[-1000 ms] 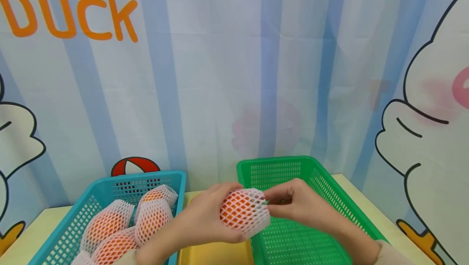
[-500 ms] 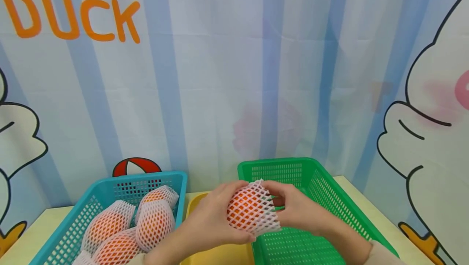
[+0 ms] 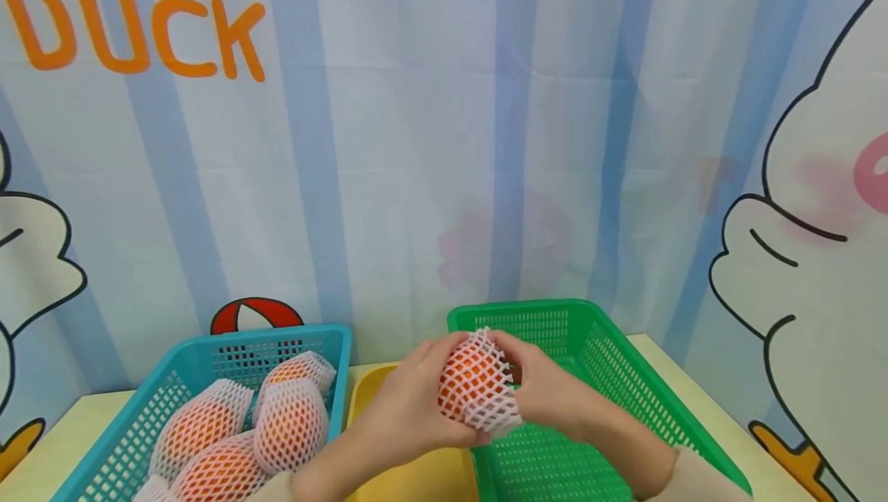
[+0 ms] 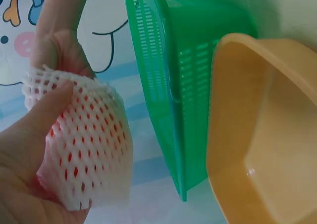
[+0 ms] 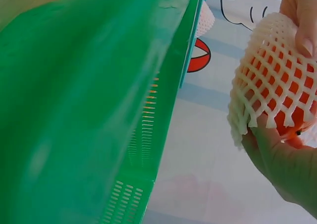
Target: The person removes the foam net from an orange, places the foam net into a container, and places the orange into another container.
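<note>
An orange-red round fruit [image 5: 287, 73] in a white foam net sleeve [image 3: 479, 390] is held up between both hands, over the inner edges of the yellow and green containers. My left hand [image 3: 409, 402] grips the netted fruit from the left, thumb below it in the head view. At the sleeve's open right end, my right hand [image 3: 562, 394] holds the net's edge. The right wrist view shows its fingers [image 5: 265, 147] reaching under the net rim, where the fruit's stem end [image 5: 298, 133] shows. Much of the fruit is covered by the net.
On the left, a blue basket [image 3: 139, 394] holds several net-wrapped fruits [image 3: 291, 421]. A yellow bin [image 3: 416, 479] stands in the middle of the pale table [image 3: 97, 413], and a green basket [image 3: 680, 402] on the right. A duck-print curtain [image 3: 416, 139] hangs behind.
Both hands have shifted slightly right and up with the fruit. My right hand has gone from pinching at the sleeve's end to wrapping round its edge.
</note>
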Tool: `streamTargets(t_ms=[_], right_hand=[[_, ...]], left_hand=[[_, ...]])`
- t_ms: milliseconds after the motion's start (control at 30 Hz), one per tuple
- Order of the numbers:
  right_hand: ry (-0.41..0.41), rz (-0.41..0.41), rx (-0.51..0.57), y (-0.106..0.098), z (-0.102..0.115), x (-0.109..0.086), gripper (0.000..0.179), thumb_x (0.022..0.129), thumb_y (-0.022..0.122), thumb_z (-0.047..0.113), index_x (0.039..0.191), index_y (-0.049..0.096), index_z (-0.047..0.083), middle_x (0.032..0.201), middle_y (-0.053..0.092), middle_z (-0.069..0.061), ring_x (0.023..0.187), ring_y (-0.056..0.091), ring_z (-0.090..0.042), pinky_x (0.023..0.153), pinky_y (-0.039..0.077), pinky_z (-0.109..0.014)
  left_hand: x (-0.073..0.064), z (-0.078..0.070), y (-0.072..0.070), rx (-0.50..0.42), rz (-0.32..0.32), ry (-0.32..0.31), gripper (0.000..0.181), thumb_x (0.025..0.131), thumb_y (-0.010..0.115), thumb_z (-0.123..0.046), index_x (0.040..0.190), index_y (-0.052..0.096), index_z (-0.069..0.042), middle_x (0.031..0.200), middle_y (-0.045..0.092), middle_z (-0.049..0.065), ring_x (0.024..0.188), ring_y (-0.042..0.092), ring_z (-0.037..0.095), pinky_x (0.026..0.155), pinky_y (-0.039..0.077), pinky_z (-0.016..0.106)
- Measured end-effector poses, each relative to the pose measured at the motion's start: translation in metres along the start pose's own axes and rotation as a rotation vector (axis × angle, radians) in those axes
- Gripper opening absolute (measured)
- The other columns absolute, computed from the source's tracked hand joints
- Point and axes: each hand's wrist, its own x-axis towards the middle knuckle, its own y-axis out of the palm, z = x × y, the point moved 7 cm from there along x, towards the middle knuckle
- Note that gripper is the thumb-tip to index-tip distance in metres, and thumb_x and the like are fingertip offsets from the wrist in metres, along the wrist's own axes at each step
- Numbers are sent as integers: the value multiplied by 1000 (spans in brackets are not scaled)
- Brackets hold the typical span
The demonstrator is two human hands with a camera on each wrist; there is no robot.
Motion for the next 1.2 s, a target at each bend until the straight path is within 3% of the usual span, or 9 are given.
streamTargets(t_ms=[267,400,600,833,1200], right_hand=[[71,-35,47,-8,-5,0,76,79,72,10,142,29,4,128,46,-16,107,53,-26,79,50,-39],[70,-23,74,-10,-5,-2,74,79,72,9,140,31,3,125,48,-16,106,54,-26,79,50,-38],[95,-24,83,-14,-8,-2,76,78,73,9,141,31,2,126,49,-16,106,55,-26,80,50,-38],[102,31,81,-19,-11,-3,74,80,73,12,141,33,3,129,47,-16,109,53,-29,82,49,-39],[137,46,132,-28,-16,3,69,79,70,7,139,36,3,128,48,-16,106,56,-29,78,51,-41]], left_hand=[[8,11,0,-56,67,40,87,62,86,-31,135,44,-8,120,56,1,102,54,16,84,46,33],[10,16,-3,-92,114,30,84,64,85,-31,134,46,-5,120,59,4,99,57,16,82,47,31],[10,27,-9,-171,146,13,63,68,83,-23,124,58,-6,111,65,3,93,60,13,77,48,26],[12,31,-13,-231,159,14,40,74,77,-12,111,66,0,102,69,10,88,65,16,70,51,22],[12,35,-17,-164,168,-12,21,77,75,-13,97,72,-4,84,71,2,71,61,8,60,49,21]])
